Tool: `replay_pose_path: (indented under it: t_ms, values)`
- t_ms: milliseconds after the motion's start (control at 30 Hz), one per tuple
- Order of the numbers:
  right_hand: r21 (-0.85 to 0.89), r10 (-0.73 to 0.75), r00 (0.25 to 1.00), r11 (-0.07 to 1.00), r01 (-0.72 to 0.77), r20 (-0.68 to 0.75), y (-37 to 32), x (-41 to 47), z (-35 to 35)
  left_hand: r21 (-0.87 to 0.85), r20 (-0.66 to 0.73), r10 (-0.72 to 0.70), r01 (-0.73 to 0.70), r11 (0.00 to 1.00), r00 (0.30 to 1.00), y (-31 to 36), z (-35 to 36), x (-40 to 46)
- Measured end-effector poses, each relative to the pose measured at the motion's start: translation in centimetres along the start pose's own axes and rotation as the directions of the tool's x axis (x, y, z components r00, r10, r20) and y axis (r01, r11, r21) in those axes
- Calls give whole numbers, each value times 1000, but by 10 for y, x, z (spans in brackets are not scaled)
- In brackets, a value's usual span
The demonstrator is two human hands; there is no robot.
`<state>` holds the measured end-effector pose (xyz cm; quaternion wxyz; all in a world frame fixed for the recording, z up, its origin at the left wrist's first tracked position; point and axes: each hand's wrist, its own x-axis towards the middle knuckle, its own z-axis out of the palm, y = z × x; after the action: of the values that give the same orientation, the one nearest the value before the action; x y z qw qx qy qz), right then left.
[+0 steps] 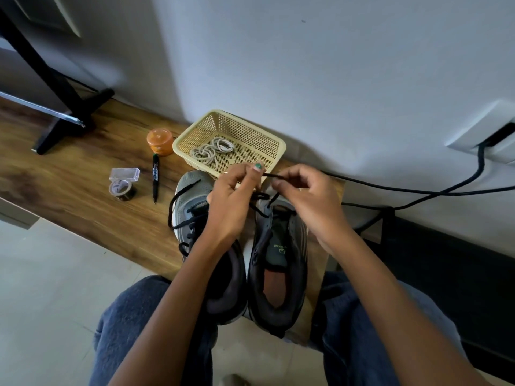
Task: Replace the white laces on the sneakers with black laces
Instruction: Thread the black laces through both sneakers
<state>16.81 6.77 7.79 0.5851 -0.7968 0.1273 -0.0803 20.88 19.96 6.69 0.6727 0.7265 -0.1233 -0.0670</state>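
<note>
While your left hand point(228, 201) and right hand point(303, 196) each pinch the black lace point(271, 176) in curled fingers, it runs taut between them above the right sneaker point(278, 260). White laces point(211, 150) lie in the basket point(276, 151) on the tabletop point(83, 196).

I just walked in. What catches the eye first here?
Two hands, the left hand and right hand, pinch a black lace above the toe of the right sneaker. Behind them a yellow basket holds coiled white laces.
</note>
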Motion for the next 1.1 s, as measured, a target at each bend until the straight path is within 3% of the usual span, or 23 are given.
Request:
replay_pose_path:
  t_ms: [167, 367, 467, 567, 633, 700, 767, 833, 900, 1000, 1100]
  values:
    - [225, -12, 923, 968, 107, -385, -7, 6, -17, -208, -274, -196, 141, 968, 942, 10, -13, 5]
    - [375, 186, 757, 923, 84, -627, -1, 11, -32, -478, -336, -318, 130, 869, 887, 10, -23, 11]
    - [425, 311, 742, 905, -39, -594, 3, 14, -38, -520, -372, -344, 113, 847, 862, 10, -26, 12]
    - [420, 346, 767, 901, -111, -540, 1, 12, -39, -552, -418, -311, 32, 833, 854, 10, -26, 12]
    - [308, 350, 823, 924, -226, -448, -1, 9, -35, -537, -447, -239, -45, 842, 862, 8, -26, 11]
    - [64, 323, 888, 945, -320, -328, 2, 7, -27, -302, -442, -61, -84, 949, 895, 5, -26, 8]
    - [-197, 208, 950, 946, -256, -234, 2, 2, -22, -71, -294, 104, -130, 989, 950, 2, -21, 6]
    - [-275, 44, 995, 959, -68, -89, -3, -3, -16, 74, -92, 178, -172, 982, 980, -3, -13, 4]
    - [-284, -84, 995, 954, 95, 54, -6, -6, -11, 169, 58, 180, -187, 968, 982, -9, -6, 4]
    - [-383, -155, 986, 909, 164, 55, -1, -5, -8, 195, 128, 150, -173, 965, 980, -12, -4, 2]
    - [-432, -186, 982, 889, 151, -40, 4, 1, -14, 208, 92, 122, -139, 968, 988, -11, -7, 3]
